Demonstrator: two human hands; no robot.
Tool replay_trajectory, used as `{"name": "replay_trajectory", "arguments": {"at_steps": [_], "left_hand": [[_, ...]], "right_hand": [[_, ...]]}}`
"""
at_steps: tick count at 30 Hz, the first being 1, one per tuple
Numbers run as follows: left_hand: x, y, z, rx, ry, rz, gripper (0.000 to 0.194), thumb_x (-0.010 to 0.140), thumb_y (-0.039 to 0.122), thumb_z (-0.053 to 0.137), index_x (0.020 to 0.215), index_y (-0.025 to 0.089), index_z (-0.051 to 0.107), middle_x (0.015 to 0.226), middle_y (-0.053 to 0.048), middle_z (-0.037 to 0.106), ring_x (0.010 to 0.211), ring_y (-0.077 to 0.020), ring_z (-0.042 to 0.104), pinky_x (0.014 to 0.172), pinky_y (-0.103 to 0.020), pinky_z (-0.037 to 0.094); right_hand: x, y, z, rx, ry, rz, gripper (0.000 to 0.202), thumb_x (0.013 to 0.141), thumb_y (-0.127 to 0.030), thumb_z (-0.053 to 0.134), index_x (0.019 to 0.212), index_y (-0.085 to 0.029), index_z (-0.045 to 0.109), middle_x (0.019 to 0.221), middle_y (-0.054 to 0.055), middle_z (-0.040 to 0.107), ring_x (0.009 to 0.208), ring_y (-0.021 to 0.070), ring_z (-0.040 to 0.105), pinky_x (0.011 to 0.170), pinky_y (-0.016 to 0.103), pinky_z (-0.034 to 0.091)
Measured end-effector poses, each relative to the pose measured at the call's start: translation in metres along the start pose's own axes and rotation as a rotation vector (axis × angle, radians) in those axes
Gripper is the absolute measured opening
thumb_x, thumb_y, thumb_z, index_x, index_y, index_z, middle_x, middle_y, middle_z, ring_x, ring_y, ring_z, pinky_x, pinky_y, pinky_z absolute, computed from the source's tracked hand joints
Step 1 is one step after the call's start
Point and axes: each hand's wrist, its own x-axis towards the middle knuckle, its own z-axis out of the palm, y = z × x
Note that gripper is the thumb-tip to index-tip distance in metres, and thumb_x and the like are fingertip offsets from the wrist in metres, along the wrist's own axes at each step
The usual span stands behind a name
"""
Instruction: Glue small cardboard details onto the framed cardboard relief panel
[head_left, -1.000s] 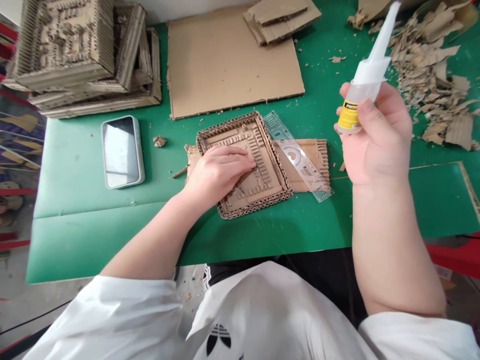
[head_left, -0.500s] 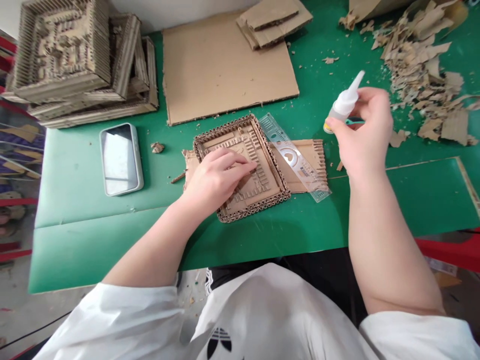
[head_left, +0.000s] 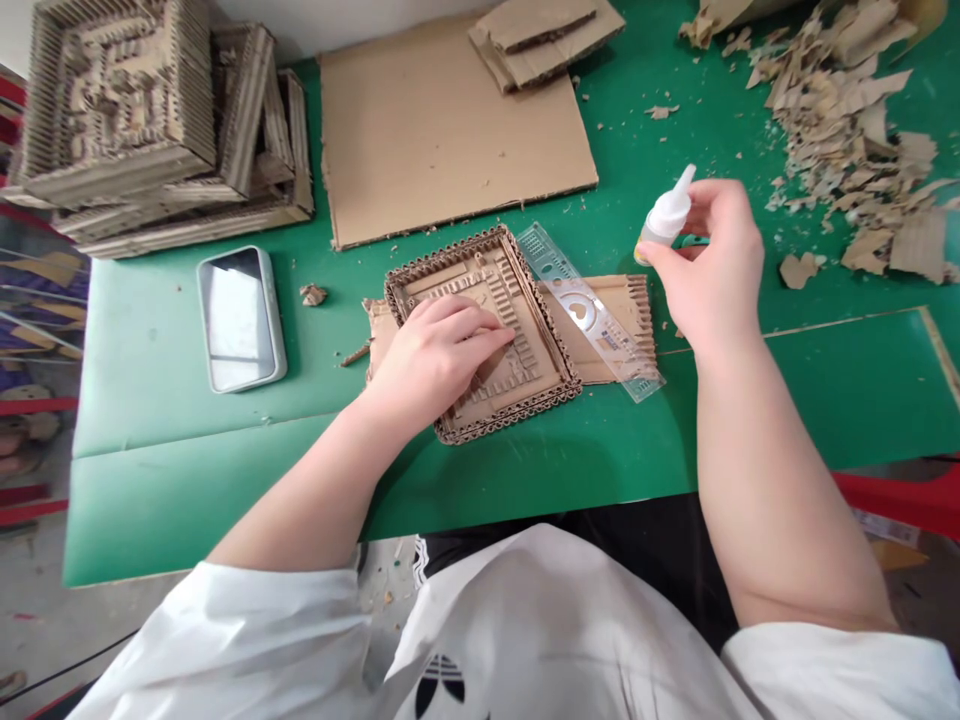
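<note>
Now right hand (head_left: 709, 265) fingers clamp one glue bottle (head_left: 664, 216); left hand (head_left: 435, 355) fingers together, flat on one cardboard frame (head_left: 487, 330)

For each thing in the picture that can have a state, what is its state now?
Glue bottle: tilted, nozzle up, held by the right hand.
Cardboard frame: flat on the green table, pressed by the left hand.
Ruler: flat, one end against the frame, lying over a corrugated piece.
Phone: face up, screen dark.
Cardboard sheet: flat, smaller pieces stacked on its far corner.
Finished frames: stacked.
Scraps: loose heap.
</note>
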Motion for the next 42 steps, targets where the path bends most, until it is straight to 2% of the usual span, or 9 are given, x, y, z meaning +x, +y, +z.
{"name": "replay_trajectory", "arguments": {"at_steps": [8, 19, 23, 25, 27, 30, 32, 37, 42], "left_hand": [[0.0, -0.001, 0.003, -0.013, 0.037, -0.027, 0.026, 0.092, 0.018, 0.045, 0.097, 0.023, 0.07, 0.087, -0.006, 0.07, 0.091, -0.0193, 0.062, 0.08, -0.036, 0.05], [-0.001, -0.003, 0.002, 0.004, 0.084, -0.012, 0.018, 0.089, 0.018, 0.053, 0.098, 0.022, 0.068, 0.086, -0.003, 0.073, 0.094, -0.0179, 0.066, 0.083, -0.034, 0.049], [-0.002, -0.004, 0.001, 0.022, 0.114, 0.021, 0.013, 0.087, 0.018, 0.056, 0.093, 0.021, 0.068, 0.087, -0.002, 0.074, 0.094, -0.0182, 0.067, 0.083, -0.034, 0.05], [-0.002, -0.003, -0.001, 0.026, 0.109, 0.03, 0.012, 0.088, 0.019, 0.056, 0.091, 0.021, 0.067, 0.085, -0.001, 0.074, 0.094, -0.0187, 0.067, 0.083, -0.034, 0.05], [-0.002, -0.002, -0.003, 0.016, 0.1, 0.026, 0.012, 0.088, 0.019, 0.055, 0.09, 0.021, 0.067, 0.086, -0.001, 0.075, 0.095, -0.0192, 0.067, 0.082, -0.034, 0.05], [-0.003, -0.001, -0.007, -0.036, 0.103, -0.015, 0.014, 0.087, 0.018, 0.054, 0.093, 0.02, 0.067, 0.094, -0.003, 0.074, 0.097, -0.0194, 0.066, 0.082, -0.034, 0.05], [-0.003, -0.001, -0.008, -0.057, 0.124, -0.067, 0.016, 0.087, 0.018, 0.053, 0.097, 0.019, 0.066, 0.097, -0.005, 0.073, 0.094, -0.0193, 0.066, 0.081, -0.034, 0.05], [-0.006, -0.005, -0.006, 0.024, 0.242, -0.195, 0.02, 0.086, 0.02, 0.053, 0.101, 0.019, 0.065, 0.096, -0.006, 0.071, 0.087, -0.02, 0.064, 0.077, -0.035, 0.051], [-0.006, -0.01, -0.001, 0.02, 0.472, -0.34, 0.024, 0.087, 0.015, 0.048, 0.103, 0.02, 0.064, 0.102, -0.006, 0.068, 0.096, -0.0175, 0.063, 0.084, -0.034, 0.051]], "right_hand": [[0.002, 0.015, 0.004, 0.078, -0.012, -0.056, 0.045, 0.08, -0.049, 0.062, 0.115, -0.029, 0.045, 0.112, 0.006, 0.066, 0.094, 0.0238, 0.063, 0.074, 0.042, 0.053], [-0.002, 0.006, 0.003, 0.088, -0.026, -0.009, 0.06, 0.075, -0.047, 0.067, 0.124, -0.028, 0.039, 0.116, 0.009, 0.06, 0.103, 0.0263, 0.059, 0.082, 0.045, 0.052], [-0.006, -0.012, -0.006, 0.129, 0.191, -0.073, 0.063, 0.076, -0.041, 0.067, 0.131, -0.027, 0.037, 0.125, 0.009, 0.052, 0.111, 0.0268, 0.055, 0.088, 0.046, 0.049], [-0.011, -0.024, -0.012, 0.152, 0.389, -0.144, 0.044, 0.084, -0.035, 0.058, 0.126, -0.029, 0.044, 0.124, 0.006, 0.053, 0.112, 0.0239, 0.055, 0.092, 0.042, 0.048], [-0.019, -0.036, -0.015, 0.159, 0.441, -0.216, 0.026, 0.091, -0.032, 0.047, 0.117, -0.032, 0.052, 0.117, 0.002, 0.057, 0.108, 0.0206, 0.057, 0.092, 0.039, 0.048], [-0.031, -0.051, -0.011, 0.089, 0.301, -0.49, 0.027, 0.091, -0.021, 0.041, 0.102, -0.034, 0.063, 0.098, 0.0, 0.065, 0.098, 0.0205, 0.062, 0.088, 0.041, 0.051], [-0.038, -0.06, -0.003, 0.023, 0.111, -0.643, 0.033, 0.088, -0.015, 0.04, 0.098, -0.032, 0.067, 0.094, 0.001, 0.069, 0.096, 0.0226, 0.062, 0.087, 0.045, 0.052], [-0.051, -0.074, 0.017, -0.144, -0.357, -0.752, 0.038, 0.088, -0.01, 0.039, 0.113, -0.018, 0.066, 0.115, 0.005, 0.068, 0.119, 0.0253, 0.054, 0.101, 0.047, 0.048], [-0.059, -0.076, 0.02, -0.267, -0.554, -0.766, 0.041, 0.091, -0.026, 0.045, 0.129, -0.013, 0.054, 0.135, 0.007, 0.055, 0.137, 0.0291, 0.037, 0.113, 0.055, 0.033]]}}
